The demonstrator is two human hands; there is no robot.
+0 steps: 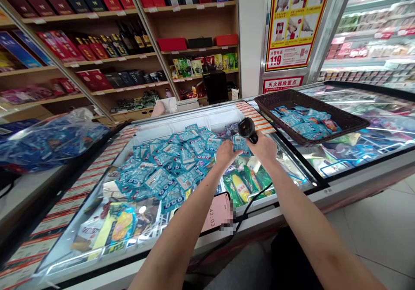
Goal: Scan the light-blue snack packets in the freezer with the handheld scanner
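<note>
Packet (pixel 240 142), small, flat, light blue and of glossy printed film, situated between the two hands above the clear glass surface (pixel 149 223) of a white chest freezer (pixel 259 221). The left hand (pixel 227 152) reaches in from the packet's left: its thumb extends along the lower edge, and its other fingers are bent beside the left edge; whether they pinch the film cannot be told. The right hand (pixel 265 148), on the opposite side, has its fingers curled around the handle of a black, round-headed plastic barcode scanner (pixel 247 128), whose head stands at the packet's upper right. A broad heap of similar light-blue packets (pixel 175 162) spreads to the left of the left hand, its nearest members just beside the fingers. Well to the right, a dark-brown, woven, rectangular basket (pixel 352 121) contains further packets. A black-framed smartphone with a pink screen (pixel 218 212) lies near the front edge, partly hidden by the left forearm; a black cable (pixel 250 203) passes beside it.
</note>
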